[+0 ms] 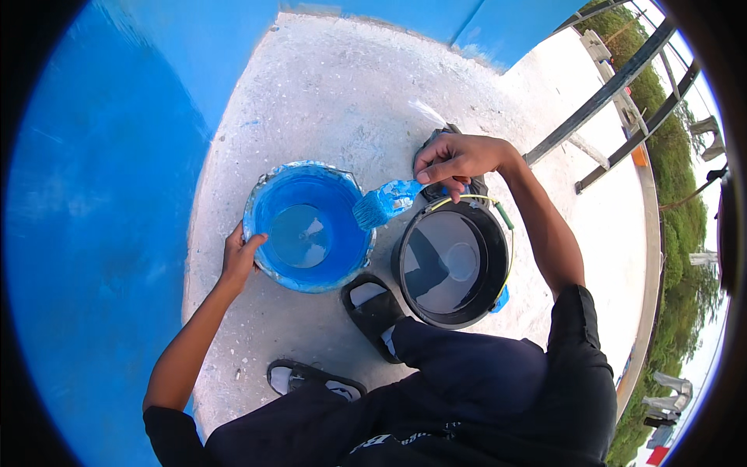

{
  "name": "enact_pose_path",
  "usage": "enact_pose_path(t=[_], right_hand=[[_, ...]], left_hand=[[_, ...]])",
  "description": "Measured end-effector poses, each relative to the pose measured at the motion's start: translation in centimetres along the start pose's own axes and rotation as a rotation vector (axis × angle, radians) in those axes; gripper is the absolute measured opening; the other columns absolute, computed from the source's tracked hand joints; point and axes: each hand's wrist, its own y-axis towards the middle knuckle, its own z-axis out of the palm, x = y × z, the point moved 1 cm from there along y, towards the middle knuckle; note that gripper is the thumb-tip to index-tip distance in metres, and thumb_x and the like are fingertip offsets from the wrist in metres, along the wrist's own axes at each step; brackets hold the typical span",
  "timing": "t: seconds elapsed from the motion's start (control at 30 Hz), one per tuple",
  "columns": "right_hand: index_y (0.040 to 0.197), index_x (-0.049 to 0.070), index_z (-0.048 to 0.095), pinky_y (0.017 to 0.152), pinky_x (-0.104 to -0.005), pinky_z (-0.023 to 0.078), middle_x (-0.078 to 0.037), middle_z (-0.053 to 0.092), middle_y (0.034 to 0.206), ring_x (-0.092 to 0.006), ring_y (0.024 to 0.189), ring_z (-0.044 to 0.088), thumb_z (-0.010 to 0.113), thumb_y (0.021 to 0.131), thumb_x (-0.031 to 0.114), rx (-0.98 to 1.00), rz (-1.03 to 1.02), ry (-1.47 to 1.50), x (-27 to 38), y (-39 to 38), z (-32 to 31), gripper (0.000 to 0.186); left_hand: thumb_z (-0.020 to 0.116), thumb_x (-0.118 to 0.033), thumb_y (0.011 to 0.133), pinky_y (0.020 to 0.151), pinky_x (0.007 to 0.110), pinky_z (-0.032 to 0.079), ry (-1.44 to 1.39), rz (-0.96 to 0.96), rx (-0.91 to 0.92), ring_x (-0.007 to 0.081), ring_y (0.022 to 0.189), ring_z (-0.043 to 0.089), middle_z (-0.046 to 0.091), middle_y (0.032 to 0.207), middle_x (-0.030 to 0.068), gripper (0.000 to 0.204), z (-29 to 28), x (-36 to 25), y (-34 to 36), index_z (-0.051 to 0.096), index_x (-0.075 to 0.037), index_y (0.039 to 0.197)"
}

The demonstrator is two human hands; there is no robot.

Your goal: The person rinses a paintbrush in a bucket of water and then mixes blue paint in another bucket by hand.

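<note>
My left hand (240, 255) grips the left rim of a paint-smeared bucket (267, 268), its thumb over the edge. Inside lies some bluish liquid (302, 235). My right hand (459, 165) pinches the handle of a wide paintbrush (395, 199), whose ferrule and bristles are coated in blue. The bristles hang at the right rim of that bucket, pointing left and downward. Just below my right hand stands a black bucket (398, 268) of greyish liquid, with a wire handle and a green grip (504, 215). A dark crumpled bundle (476, 188) sits behind it, partly hidden by my right hand.
Blue-painted wall (101, 233) runs along the left and far side. My sandalled feet (373, 315) are close to both buckets on the rough pale floor (327, 93). A small blue object (500, 300) lies beside the black bucket. Metal railings (615, 86) rise at the right.
</note>
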Motion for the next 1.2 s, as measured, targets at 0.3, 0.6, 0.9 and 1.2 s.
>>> enact_pose_path(t=[0.3,0.6,0.9,1.2], right_hand=[[0.089,0.004,0.067,0.041,-0.0173,0.037,0.0,0.063,0.057,-0.0092,0.05,0.067,0.061,0.099,0.031,-0.061,0.15,0.015,-3.5,-4.6,0.4,0.03],[0.092,0.007,0.068,0.045,-0.0208,0.041,-0.001,0.065,0.058,-0.009,0.053,0.066,0.059,0.1,0.04,-0.371,0.12,-0.075,-4.0,-4.9,-0.3,0.035],[0.086,0.004,0.066,0.051,-0.0242,0.045,-0.002,0.063,0.06,-0.0096,0.058,0.066,0.056,0.1,0.047,-0.642,0.055,-0.017,-6.0,-3.4,4.8,0.046],[0.093,0.002,0.066,0.053,-0.026,0.045,-0.002,0.063,0.061,-0.0094,0.058,0.064,0.058,0.1,0.041,-1.0,-0.038,0.41,-7.9,-5.6,15.9,0.04]], left_hand=[[0.06,-0.016,0.087,0.038,0.025,0.038,0.046,0.028,0.075,0.0083,0.051,0.054,0.062,0.077,0.001,0.045,0.1,-0.7,3.3,0.056,-0.007,0.131],[0.059,-0.016,0.092,0.049,0.027,0.049,0.288,0.062,0.187,0.0112,0.067,0.063,0.067,0.088,0.006,0.043,-0.1,-2.7,5.3,0.055,-0.005,0.133],[0.056,-0.032,0.099,0.092,0.034,0.049,0.694,0.184,0.118,0.0208,0.103,0.065,0.069,0.114,0.0129,0.045,-4.3,-0.9,13.0,0.059,0.0,0.13],[0.057,-0.035,0.101,0.095,0.034,0.048,0.946,0.571,0.122,0.024,0.106,0.064,0.069,0.115,0.0171,0.048,-3.4,-3.0,18.7,0.058,0.004,0.129]])
